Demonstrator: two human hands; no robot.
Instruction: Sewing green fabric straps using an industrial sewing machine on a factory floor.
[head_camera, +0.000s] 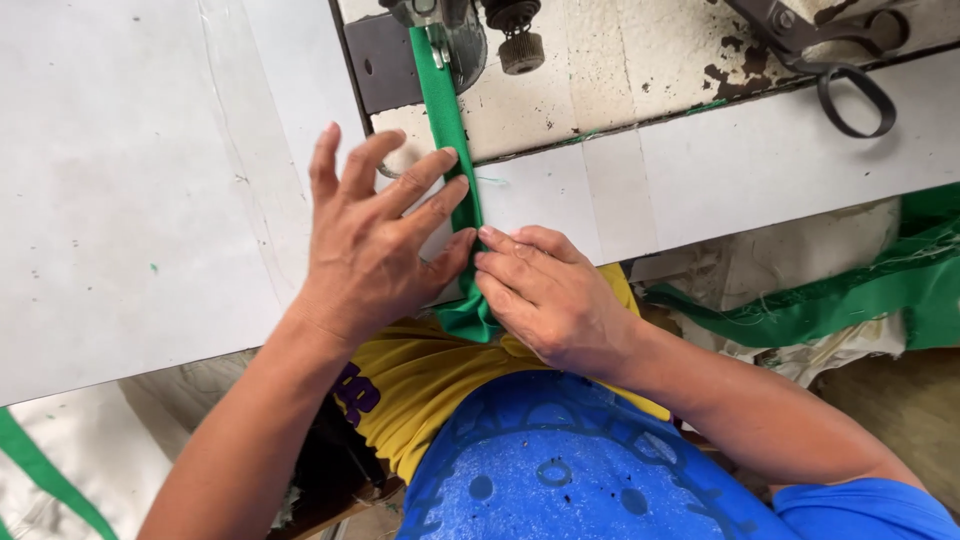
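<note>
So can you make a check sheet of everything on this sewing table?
Surface: white table, speckled; worn, chipped machine bed.
Job's things: green fabric strip running under the presser foot.
Clutter: black scissors at top right.
Grippers: left hand spread flat beside the strip; right hand pinching its folded end.
Cables: nothing seen.
Surroundings: green and white cloth scraps at right; yellow fabric on lap.

Blue short-sleeved shirt, bare forearms

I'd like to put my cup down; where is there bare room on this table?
Left of the left hand, the white table lies bare. Another bare patch runs right of the right hand, below the scissors. It is crowded around the green strip.
</note>
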